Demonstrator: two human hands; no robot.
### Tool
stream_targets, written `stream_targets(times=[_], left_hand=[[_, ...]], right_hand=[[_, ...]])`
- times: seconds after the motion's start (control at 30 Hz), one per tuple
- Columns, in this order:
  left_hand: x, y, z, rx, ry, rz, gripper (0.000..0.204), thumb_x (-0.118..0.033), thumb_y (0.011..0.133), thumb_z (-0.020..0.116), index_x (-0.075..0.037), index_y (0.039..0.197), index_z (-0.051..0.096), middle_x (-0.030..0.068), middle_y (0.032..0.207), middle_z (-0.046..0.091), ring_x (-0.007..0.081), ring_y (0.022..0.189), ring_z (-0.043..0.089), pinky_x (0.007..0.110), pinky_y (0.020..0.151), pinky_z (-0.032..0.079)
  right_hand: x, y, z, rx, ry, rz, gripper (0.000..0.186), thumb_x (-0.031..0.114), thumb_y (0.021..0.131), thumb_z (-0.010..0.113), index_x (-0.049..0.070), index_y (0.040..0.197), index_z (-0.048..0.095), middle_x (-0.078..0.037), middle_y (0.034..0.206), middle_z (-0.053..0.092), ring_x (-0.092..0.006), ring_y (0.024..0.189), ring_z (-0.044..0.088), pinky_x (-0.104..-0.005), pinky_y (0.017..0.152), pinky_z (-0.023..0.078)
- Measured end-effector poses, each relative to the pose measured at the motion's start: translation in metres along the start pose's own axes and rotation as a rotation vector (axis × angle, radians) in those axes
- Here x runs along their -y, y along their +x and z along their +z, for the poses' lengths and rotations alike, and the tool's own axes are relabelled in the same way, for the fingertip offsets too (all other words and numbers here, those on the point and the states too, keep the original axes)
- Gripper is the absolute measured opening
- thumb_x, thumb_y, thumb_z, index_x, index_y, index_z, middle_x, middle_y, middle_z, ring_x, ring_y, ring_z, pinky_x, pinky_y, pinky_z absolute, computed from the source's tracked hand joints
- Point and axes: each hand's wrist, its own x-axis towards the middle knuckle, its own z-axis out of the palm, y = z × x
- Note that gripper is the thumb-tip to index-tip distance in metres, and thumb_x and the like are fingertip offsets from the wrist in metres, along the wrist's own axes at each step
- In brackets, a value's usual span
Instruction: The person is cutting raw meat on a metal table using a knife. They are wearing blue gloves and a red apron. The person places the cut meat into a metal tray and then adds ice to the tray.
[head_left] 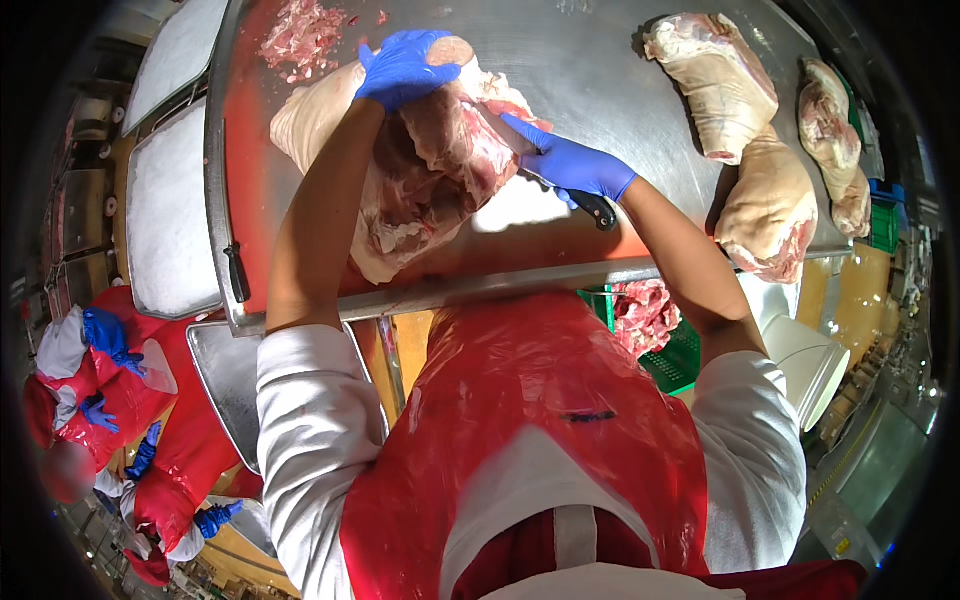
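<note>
A large piece of pork (pixel 455 140), pale skin on its left side and red flesh and fat exposed on its right, lies on the metal table near its front edge. My left hand (pixel 405 72), in a blue glove, grips the upper part of the pork from above. In my right hand (pixel 580 165), also blue-gloved, is a knife (pixel 597 210) with a black handle. My right index finger stretches forward along the blade toward the cut flesh. Most of the blade is hidden by my hand and the meat.
Skin-on pork legs (pixel 715 85) lie at the table's right. Meat scraps (pixel 302 40) are at the far left. Another black-handled tool (pixel 236 272) is at the left edge, beside white-topped trays (pixel 172 210). A green crate (pixel 672 362) holds meat below the front edge. Co-workers (pixel 150 430) stand at left.
</note>
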Motion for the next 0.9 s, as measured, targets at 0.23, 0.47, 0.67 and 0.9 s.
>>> stream_targets(times=[0.23,0.47,0.67,0.9], left_hand=[[-0.007,0.011,-0.004,0.066,-0.045,-0.009,0.067,-0.060,0.075,0.058,-0.028,0.134,0.055,0.0048,0.144,0.050,0.0289,0.137,0.039,0.074,0.107,0.006],[0.019,0.032,0.010,0.082,-0.036,0.027,0.063,-0.058,0.079,0.059,-0.024,0.132,0.057,0.0057,0.137,0.057,0.0236,0.132,0.046,0.061,0.108,0.017],[-0.006,0.029,0.001,0.157,-0.022,-0.016,0.062,-0.058,0.078,0.060,-0.033,0.134,0.055,0.0029,0.143,0.051,0.0286,0.136,0.040,0.073,0.105,0.011],[-0.017,0.016,-0.004,0.015,0.040,0.045,0.059,-0.052,0.083,0.063,-0.019,0.131,0.059,0.0065,0.130,0.060,0.0256,0.126,0.051,0.056,0.108,0.027]], right_hand=[[-0.021,-0.020,0.006,0.059,0.252,0.034,0.071,0.021,0.097,0.050,0.030,0.156,0.011,0.002,0.064,0.042,-0.0077,0.047,0.040,-0.0240,0.041,0.040],[-0.019,0.011,-0.002,0.106,0.266,-0.056,0.072,0.018,0.093,0.051,0.028,0.155,0.016,0.001,0.061,0.043,-0.0087,0.045,0.041,-0.0238,0.040,0.040],[-0.039,-0.017,-0.005,0.195,0.320,-0.066,0.069,0.015,0.097,0.048,0.023,0.156,0.013,0.000,0.059,0.044,-0.0088,0.044,0.042,-0.0255,0.041,0.039],[-0.065,-0.020,0.016,0.350,0.538,-0.124,0.075,0.013,0.095,0.050,0.019,0.156,0.007,0.001,0.059,0.044,-0.0081,0.044,0.042,-0.0227,0.041,0.038]])
